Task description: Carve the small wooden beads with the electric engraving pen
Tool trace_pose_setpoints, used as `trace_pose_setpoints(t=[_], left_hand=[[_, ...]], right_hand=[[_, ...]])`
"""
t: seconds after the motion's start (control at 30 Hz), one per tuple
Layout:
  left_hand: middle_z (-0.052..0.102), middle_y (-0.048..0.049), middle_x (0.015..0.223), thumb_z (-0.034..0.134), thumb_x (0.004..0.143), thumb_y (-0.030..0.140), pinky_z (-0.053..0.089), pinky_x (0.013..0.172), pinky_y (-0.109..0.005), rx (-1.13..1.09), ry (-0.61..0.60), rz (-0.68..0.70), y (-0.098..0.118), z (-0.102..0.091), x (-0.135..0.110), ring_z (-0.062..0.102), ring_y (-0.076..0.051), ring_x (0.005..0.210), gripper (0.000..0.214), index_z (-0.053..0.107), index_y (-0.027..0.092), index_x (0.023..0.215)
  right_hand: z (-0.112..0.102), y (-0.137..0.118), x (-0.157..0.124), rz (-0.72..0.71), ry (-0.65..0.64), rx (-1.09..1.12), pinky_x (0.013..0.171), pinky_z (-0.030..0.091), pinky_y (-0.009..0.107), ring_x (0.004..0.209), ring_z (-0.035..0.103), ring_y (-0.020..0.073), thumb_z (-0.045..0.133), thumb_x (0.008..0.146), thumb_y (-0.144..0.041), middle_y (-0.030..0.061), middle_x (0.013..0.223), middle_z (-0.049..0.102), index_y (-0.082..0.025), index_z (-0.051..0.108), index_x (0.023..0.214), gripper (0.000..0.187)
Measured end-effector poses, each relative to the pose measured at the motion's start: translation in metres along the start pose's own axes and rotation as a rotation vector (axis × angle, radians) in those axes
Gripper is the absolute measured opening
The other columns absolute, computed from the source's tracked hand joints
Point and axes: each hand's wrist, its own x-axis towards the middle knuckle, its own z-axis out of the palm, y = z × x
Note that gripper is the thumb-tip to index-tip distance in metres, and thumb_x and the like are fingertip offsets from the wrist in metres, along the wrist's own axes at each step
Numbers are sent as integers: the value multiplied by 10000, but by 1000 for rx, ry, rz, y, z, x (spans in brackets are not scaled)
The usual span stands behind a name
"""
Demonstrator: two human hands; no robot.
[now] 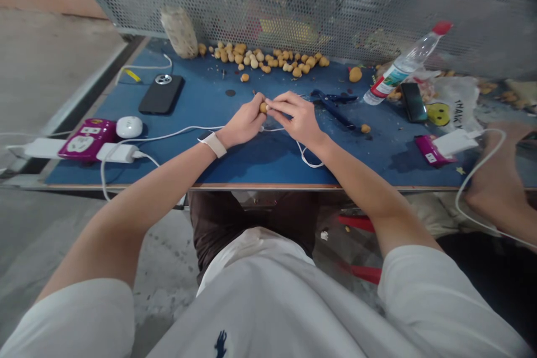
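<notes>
Two hands (293, 118) on one tan ball (263, 107)

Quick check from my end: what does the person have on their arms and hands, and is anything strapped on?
The left hand and right hand are bare, with no gloves. Both arms come out of short white sleeves: left sleeve, right sleeve. A cream strap circles the left wrist; the right wrist shows none.
</notes>
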Motion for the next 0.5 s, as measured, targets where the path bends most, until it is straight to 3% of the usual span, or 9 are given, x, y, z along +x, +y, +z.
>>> trace_pose_setpoints(t=[0.17, 0.3, 0.4, 0.5], left_hand=[[701, -43, 936, 627, 1019, 197, 450, 828, -403, 116, 27, 31, 5, -1, -1, 658, -254, 819, 146, 554, 294, 1099], [730, -54, 912, 701, 984, 188, 465, 834, -394, 204, 13, 4, 23, -5, -4, 671, -263, 833, 141, 685, 246, 1112], [656, -20, 800, 735, 975, 189, 465, 817, -382, 146, -32, -37, 34, -8, -5, 618, -233, 800, 79, 678, 244, 967], [552, 8, 710, 764, 977, 185, 407, 746, -370, 23, -105, -73, 36, -10, -4, 498, -180, 735, 249, 591, 250, 810]], right_hand=[[5, 11, 2, -136, 98, 146, 1114, 773, 512, 1147, 865, 298, 678, 1309, -789, 107, 1240, 887, -324, 1010, 1382, 576], [7, 11, 4, -88, 104, 205, 1051, 777, 471, 1068, 851, 264, 755, 1254, -839, 81, 1183, 894, -331, 1033, 1293, 580], [8, 9, 5, -78, 66, 284, 1014, 777, 445, 1022, 842, 236, 755, 1235, -881, 65, 1158, 880, -328, 1039, 1299, 624], [7, 7, 5, -97, 23, 307, 1001, 771, 426, 1004, 842, 221, 718, 1248, -896, 59, 1148, 876, -327, 1038, 1341, 659]])
